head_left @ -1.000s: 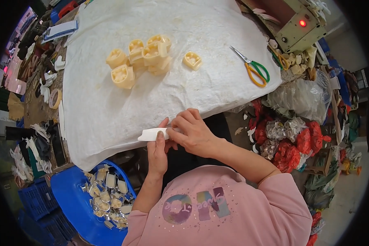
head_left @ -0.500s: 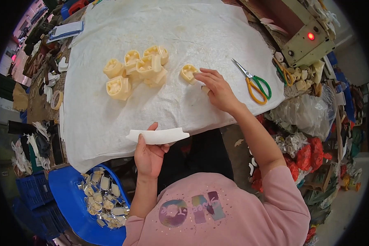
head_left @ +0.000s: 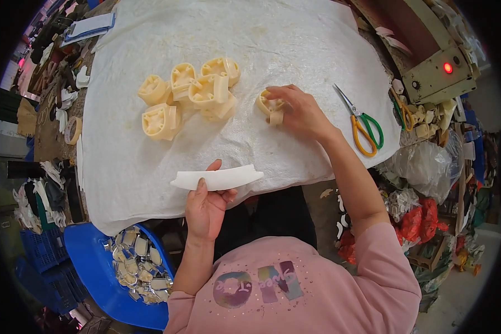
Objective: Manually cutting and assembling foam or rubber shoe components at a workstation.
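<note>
My left hand (head_left: 207, 210) pinches a curved white strip (head_left: 242, 176) with notched ends, thumb on its near face, just off the table's front edge. Farther right, my right hand (head_left: 305, 114) is closed around a hollow cream plastic part (head_left: 269, 106) on the cloth. Its fingertips cover the part's right side, so that side is hidden. To the left, several similar cream plastic parts (head_left: 209, 91) lie in a cluster, their ribbed insides showing. A pair of scissors (head_left: 363, 127) with one green and one yellow handle lies right of my right hand, blades partly apart.
White cloth (head_left: 284, 44) covers the table. A blue bin (head_left: 89, 261) of small metallic-edged pieces stands below left. At the far right is a beige machine box (head_left: 442, 78) with a lit red lamp; clear and red plastic bags (head_left: 420, 222) are heaped below it. A clipboard (head_left: 89, 26) lies back left.
My right hand has closed around the single cream part, which now sits tilted under its fingers. The strip in my left hand has risen slightly. The whole view has shifted a little.
</note>
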The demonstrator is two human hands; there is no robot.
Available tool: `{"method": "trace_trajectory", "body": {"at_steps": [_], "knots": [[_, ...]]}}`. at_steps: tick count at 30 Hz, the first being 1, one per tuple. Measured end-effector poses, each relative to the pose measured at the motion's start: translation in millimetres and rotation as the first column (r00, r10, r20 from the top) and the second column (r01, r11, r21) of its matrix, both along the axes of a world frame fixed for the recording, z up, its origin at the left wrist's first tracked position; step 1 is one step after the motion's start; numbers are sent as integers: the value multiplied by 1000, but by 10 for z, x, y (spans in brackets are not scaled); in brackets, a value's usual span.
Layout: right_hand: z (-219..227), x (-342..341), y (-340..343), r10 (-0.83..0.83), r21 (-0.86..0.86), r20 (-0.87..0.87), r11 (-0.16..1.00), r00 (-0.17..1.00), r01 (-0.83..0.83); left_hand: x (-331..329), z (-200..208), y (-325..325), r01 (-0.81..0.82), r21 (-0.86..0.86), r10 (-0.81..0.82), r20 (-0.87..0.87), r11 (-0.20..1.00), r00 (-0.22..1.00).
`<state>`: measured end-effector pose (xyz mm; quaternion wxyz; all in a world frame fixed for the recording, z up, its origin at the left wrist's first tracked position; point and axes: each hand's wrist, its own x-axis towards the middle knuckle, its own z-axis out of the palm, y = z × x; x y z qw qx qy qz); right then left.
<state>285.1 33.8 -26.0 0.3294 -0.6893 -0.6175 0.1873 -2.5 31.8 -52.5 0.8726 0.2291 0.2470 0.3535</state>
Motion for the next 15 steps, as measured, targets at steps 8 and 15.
{"method": "trace_trajectory", "body": {"at_steps": [8, 15], "knots": [[-286, -269, -22, -204, 355, 59, 919, 977, 171, 60, 48, -53, -43, 7, 43, -110, 999, 993], [-121, 41, -79, -300, 79, -817, 788, 493, 610, 39, -41, -59, -3, 133, 24, -153, 991, 988]]}}
